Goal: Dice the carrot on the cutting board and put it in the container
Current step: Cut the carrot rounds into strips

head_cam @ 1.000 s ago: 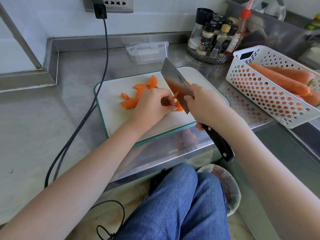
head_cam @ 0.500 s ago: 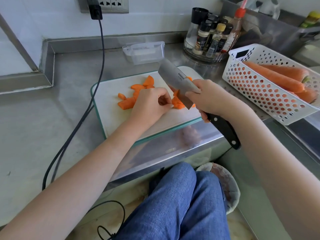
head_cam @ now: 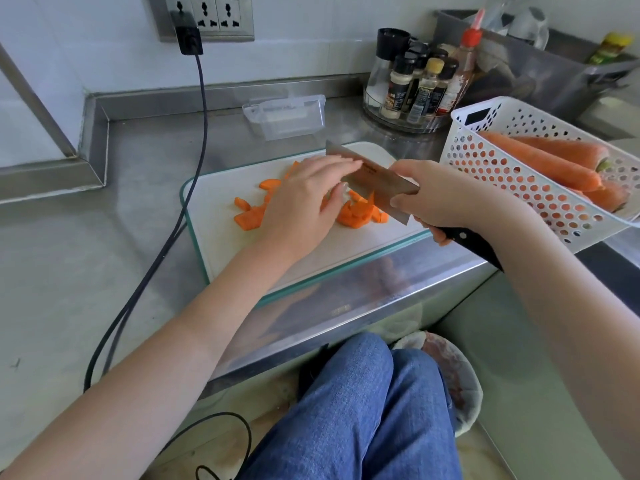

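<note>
The carrot pieces (head_cam: 356, 213) are lying in a loose scatter on the middle of the white cutting board (head_cam: 221, 237), some of them hidden under the left hand (head_cam: 304, 202), which is reaching over them with its fingers straight and its fingertips touching the flat of the cleaver (head_cam: 370, 178). The right hand (head_cam: 440, 195) is gripping the cleaver where blade meets black handle, with the blade tilted just above the pieces. The chunks are looking firm, light and small, probably damp on their cut faces, so they are likely to roll or slide under a blade; steadying them from above with curled fingertips looks safest, and scooping them on the blade's flat should suit the trip to the clear container (head_cam: 287, 114) standing beyond the board
</note>
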Available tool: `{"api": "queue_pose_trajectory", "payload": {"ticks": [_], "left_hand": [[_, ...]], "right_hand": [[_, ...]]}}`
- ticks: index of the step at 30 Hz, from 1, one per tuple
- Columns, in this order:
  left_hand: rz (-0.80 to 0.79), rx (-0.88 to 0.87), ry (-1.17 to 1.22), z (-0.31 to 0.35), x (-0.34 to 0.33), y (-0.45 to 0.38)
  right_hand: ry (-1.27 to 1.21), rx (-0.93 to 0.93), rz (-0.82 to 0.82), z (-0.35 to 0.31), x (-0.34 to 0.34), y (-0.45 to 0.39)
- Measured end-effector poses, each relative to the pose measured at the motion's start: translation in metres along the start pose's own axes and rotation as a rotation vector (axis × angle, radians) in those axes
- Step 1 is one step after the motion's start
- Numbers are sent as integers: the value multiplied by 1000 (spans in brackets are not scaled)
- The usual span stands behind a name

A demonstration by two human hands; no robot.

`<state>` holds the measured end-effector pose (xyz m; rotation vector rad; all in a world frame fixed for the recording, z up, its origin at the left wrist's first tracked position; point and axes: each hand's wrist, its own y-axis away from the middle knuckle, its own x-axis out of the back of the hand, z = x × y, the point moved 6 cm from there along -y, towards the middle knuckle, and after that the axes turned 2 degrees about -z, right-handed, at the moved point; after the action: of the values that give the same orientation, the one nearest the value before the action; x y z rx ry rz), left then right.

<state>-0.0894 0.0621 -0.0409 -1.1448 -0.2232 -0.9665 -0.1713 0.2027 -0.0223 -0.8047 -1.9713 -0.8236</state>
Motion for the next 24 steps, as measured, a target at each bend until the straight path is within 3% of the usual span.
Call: {"api": "queue_pose_trajectory", "payload": {"ticks": [2, 5, 14, 17, 20, 21, 24], "left_hand": [[-135, -130, -56, 12, -9, -6], [-265, -153, -113, 14, -21, -10], [-302, -105, -71, 4, -16, -45], [-158, -71, -180, -2, -8, -55], [36, -20, -131, -5, 1, -42], [14, -20, -94, -4, -2, -36], [-281, -113, -51, 4, -31, -17]], "right_hand": [[39, 7, 7, -3, -1, 1], [118, 5, 35, -6, 1, 6], [284, 74, 181, -3, 13, 14], [22, 82, 151, 12, 12, 8], [-276, 82, 128, 26, 13, 3], [-358, 68, 106, 29, 13, 3], [-628, -5, 17, 37, 6, 1]]}}
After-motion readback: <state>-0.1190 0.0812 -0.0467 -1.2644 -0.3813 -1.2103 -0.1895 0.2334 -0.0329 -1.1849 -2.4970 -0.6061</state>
